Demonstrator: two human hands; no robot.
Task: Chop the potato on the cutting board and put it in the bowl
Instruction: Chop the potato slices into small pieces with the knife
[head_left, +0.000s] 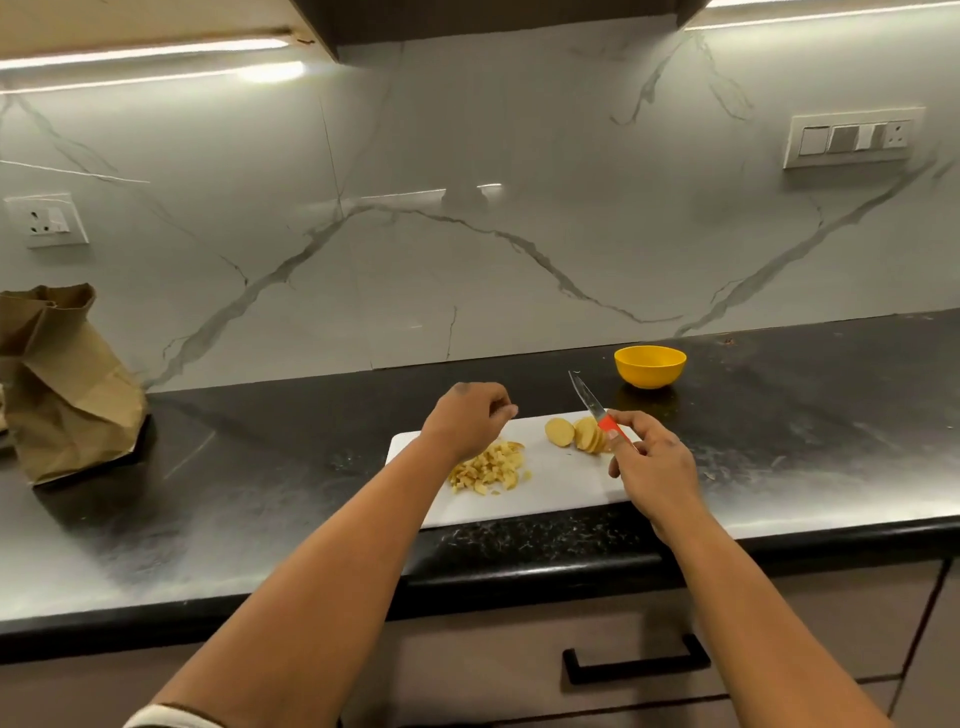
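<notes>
I note my right hand (655, 464) gripping the red-handled knife (597, 409), blade raised; left hand (469, 420) loosely curled, empty, above diced potato (489, 471). Slices (576, 432) lie mid-frame on the cutting board (558, 486); yellow bowl (650, 366) upper right on the counter (260, 467)

A white cutting board (550, 483) lies flat on the dark counter in front of me, its long side along the counter edge. On its left part sits a loose heap of small pale-yellow potato cubes (488, 470). Toward the far right corner of the board lies a single round potato slice (559, 432), cut face up, and just beside it a short row of slices (589, 434) leaning against one another. The yellow bowl (650, 366) stands upright on the counter beyond the board's right end, apart from it.
</notes>
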